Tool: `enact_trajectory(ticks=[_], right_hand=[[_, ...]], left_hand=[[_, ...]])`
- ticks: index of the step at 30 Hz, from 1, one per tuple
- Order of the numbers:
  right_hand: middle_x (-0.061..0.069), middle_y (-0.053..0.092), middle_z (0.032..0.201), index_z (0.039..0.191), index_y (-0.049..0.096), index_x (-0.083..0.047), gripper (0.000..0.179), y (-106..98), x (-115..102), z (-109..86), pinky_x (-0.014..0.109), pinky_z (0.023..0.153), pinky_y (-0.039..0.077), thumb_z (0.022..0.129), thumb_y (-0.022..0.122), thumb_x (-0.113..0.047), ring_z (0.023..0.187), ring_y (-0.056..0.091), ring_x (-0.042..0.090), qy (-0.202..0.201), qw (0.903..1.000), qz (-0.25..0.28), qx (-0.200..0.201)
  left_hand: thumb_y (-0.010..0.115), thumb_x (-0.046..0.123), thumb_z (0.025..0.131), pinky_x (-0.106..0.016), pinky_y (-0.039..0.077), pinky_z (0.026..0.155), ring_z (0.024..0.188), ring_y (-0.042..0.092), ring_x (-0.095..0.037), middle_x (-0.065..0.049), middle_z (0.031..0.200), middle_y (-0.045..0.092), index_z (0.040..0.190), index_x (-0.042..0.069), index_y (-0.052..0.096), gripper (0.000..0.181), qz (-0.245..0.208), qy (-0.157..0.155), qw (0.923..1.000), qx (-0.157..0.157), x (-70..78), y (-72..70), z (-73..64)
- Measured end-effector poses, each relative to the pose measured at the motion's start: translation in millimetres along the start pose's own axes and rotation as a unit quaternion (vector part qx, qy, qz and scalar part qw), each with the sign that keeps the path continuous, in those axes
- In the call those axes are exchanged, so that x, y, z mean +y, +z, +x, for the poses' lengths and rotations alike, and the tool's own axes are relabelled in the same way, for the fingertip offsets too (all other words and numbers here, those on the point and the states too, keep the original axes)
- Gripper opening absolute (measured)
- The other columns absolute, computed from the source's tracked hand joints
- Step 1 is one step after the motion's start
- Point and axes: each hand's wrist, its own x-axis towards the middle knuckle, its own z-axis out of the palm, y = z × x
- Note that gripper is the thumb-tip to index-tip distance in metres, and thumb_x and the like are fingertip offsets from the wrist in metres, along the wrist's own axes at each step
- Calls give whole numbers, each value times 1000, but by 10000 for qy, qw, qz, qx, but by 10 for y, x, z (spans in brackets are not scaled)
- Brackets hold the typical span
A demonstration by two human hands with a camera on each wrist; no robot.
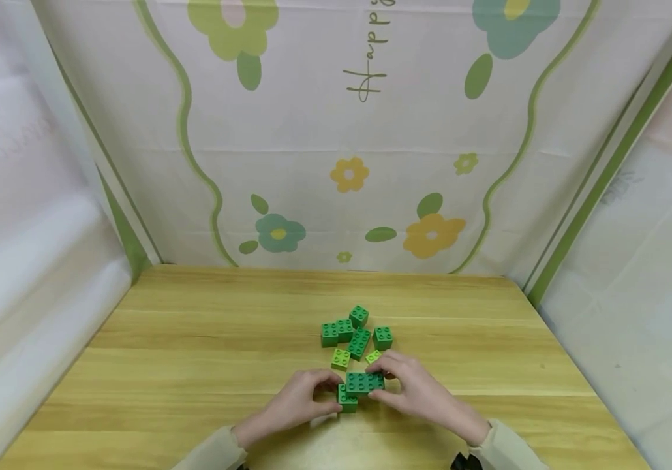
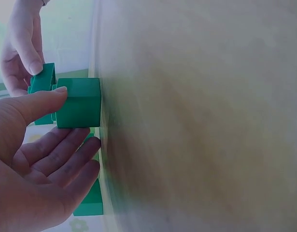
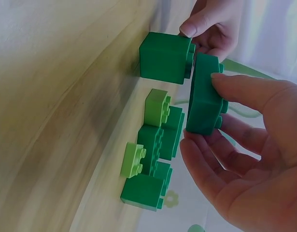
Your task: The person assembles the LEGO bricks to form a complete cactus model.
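Long green brick (image 1: 365,383) is up front near the middle of the table (image 1: 195,339), going by the head view. Right hand (image 1: 415,391) has it pinched between thumb and fingers, so it sits above part of a shorter green brick (image 1: 346,401). That one's gripped by the left hand (image 1: 301,398), thumb on the near side. Just beyond them there's a loose bunch: five dark green bricks (image 1: 359,343) plus two lime bricks (image 1: 340,359), one of those partly covered by the right hand. Printed fabric (image 1: 312,124) stands behind and along both sides of the table.

Left wrist cam: thumb is flat on the shorter brick's plain side, other fingers fairly loose around it, and the brick looks to be standing on the table. Long one's mostly tucked behind it here, with the right thumb on it.

Right wrist cam gives you what the head cam doesn't: side-on, the shorter brick's studs point at the long brick's underside, with a thin gap visible along part of it. Can't tell if they touch anywhere. Both lime bricks show fully here.
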Motion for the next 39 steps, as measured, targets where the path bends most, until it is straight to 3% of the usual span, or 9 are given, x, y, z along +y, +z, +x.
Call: enact_trajectory(ticks=[20, 39], right_hand=[[1, 68, 104, 111, 68, -9, 26, 49, -25, 37, 23, 77, 60, 87, 76, -19, 91, 65, 9, 55, 9994, 211, -276], [-3, 67, 104, 117, 70, -12, 31, 78, -15, 38, 25, 75, 58, 87, 76, -17, 92, 60, 3, 181, 9987, 189, -440]], left_hand=[[79, 17, 83, -22, 57, 87, 97, 68, -12, -3, 108, 74, 114, 8, 69, 33, -37, -212, 9998, -8, -13, 12, 6], [80, 19, 83, -23, 58, 89, 100, 69, -12, -4, 113, 73, 118, 9, 67, 39, -27, -164, 9999, -25, 10, 2, 17]])
